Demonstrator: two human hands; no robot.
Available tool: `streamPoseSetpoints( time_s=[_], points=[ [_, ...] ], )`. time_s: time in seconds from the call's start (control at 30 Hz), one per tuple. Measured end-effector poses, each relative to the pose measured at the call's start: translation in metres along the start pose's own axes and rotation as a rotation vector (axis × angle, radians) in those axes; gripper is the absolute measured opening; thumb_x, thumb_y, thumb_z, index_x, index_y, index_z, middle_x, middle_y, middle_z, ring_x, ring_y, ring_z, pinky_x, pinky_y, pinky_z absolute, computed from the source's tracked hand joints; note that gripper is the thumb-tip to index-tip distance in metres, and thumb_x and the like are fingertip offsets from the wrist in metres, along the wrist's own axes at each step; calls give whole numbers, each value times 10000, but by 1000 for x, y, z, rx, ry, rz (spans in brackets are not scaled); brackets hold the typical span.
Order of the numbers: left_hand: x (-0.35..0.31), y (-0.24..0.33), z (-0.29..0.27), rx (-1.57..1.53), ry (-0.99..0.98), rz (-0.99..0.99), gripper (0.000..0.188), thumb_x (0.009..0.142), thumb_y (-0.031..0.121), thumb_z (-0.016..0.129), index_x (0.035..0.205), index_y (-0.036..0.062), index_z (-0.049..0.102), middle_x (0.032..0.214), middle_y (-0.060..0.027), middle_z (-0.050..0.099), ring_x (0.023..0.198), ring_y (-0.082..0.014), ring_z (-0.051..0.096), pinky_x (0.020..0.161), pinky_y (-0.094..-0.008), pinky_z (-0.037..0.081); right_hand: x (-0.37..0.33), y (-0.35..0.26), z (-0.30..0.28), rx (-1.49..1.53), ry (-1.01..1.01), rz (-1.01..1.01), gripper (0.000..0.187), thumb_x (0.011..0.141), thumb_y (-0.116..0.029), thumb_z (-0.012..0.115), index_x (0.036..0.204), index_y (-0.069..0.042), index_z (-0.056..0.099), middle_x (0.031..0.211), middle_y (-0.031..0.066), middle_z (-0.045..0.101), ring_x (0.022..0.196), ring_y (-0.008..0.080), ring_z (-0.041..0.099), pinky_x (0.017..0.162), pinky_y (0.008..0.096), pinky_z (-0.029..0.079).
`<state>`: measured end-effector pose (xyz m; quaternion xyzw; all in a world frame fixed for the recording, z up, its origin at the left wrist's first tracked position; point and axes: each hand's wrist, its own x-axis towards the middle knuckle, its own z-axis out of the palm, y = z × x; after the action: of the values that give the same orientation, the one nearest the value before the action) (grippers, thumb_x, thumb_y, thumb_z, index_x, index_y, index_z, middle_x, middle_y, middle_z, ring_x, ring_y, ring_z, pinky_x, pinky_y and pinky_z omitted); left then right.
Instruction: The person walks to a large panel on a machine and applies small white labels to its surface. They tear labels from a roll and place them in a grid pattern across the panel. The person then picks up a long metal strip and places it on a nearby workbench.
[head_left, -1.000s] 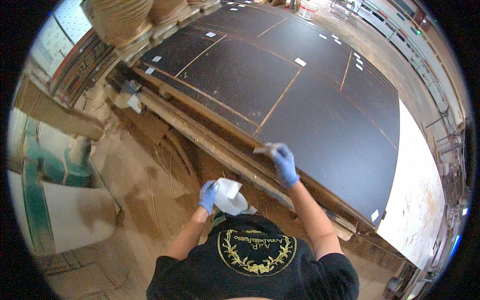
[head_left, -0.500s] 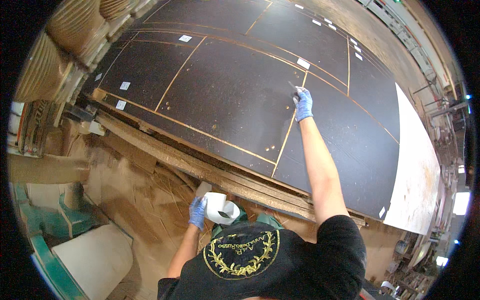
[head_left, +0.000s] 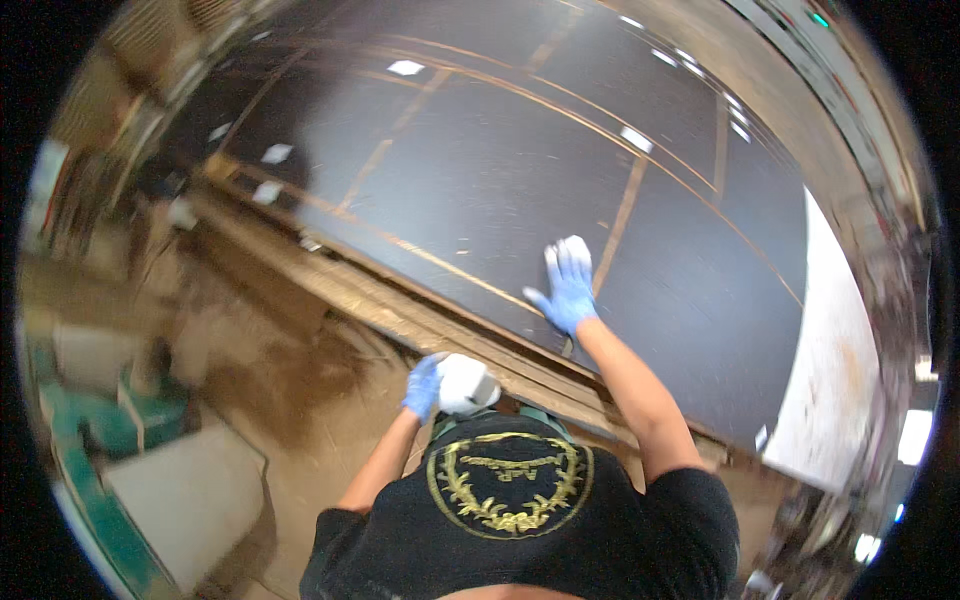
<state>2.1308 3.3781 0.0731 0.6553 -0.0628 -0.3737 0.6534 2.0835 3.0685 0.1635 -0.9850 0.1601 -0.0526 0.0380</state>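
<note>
My right hand (head_left: 568,285), in a blue glove with pale fingertips, is over the dark sheet (head_left: 470,190) near its front edge, fingers stretched and spread. Its palm faces the sheet; whether it presses on it is blurred. A small dark strip (head_left: 567,347) shows below the wrist at the sheet's edge, too unclear to name. Down in front of my body, my gloved left hand (head_left: 424,386) is closed on the left side of a white roll (head_left: 466,384), probably of labels. Cut lines divide the sheet into rectangular panels, and a white label (head_left: 405,68) lies on one of them.
Several more white labels (head_left: 637,139) lie across the panels. A white sheet (head_left: 835,350) lies at the right end. Layered board edges (head_left: 330,262) run along the stack's near side. At lower left stands a green frame (head_left: 75,470) with a pale grey panel (head_left: 190,500).
My right hand has drawn back from farther across the sheet toward its near edge and has spread its fingers; the thin tool no longer shows in them. The white roll has tilted and risen slightly.
</note>
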Motion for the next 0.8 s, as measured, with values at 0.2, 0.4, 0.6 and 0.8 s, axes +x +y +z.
streamPoseSetpoints(
  time_s=[0.2,0.4,0.6,0.8],
  points=[
    [24,42,19,-298,-105,-20,313,840,177,546,1138,82,526,1068,-59,563,981,-168,528,836,-292,440,-81,-67,-15,166,75,-18,595,603,-325,723,1113,-129,488,1064,89,465,1020,272,425,945,455,287],
    [75,21,32,-102,-3,84,300,852,155,531,1139,75,500,1041,-53,567,939,-163,538,816,-293,447,-73,-61,-8,38,-102,205,619,554,-323,750,1092,-143,503,1038,90,494,972,263,471,856,415,377],
    [49,81,35,-295,-92,3,251,822,251,572,980,68,502,870,-54,561,813,-148,536,699,-280,460,-81,-61,-55,250,-140,267,569,521,-297,765,1000,-99,530,967,118,538,970,272,508,838,379,418],
    [18,39,52,-621,-166,-195,289,804,210,575,1022,64,454,955,-105,536,854,-204,543,727,-334,473,-167,-37,-80,338,-15,218,522,521,-269,735,974,-107,531,936,100,552,890,278,546,779,381,415]
  ],
)
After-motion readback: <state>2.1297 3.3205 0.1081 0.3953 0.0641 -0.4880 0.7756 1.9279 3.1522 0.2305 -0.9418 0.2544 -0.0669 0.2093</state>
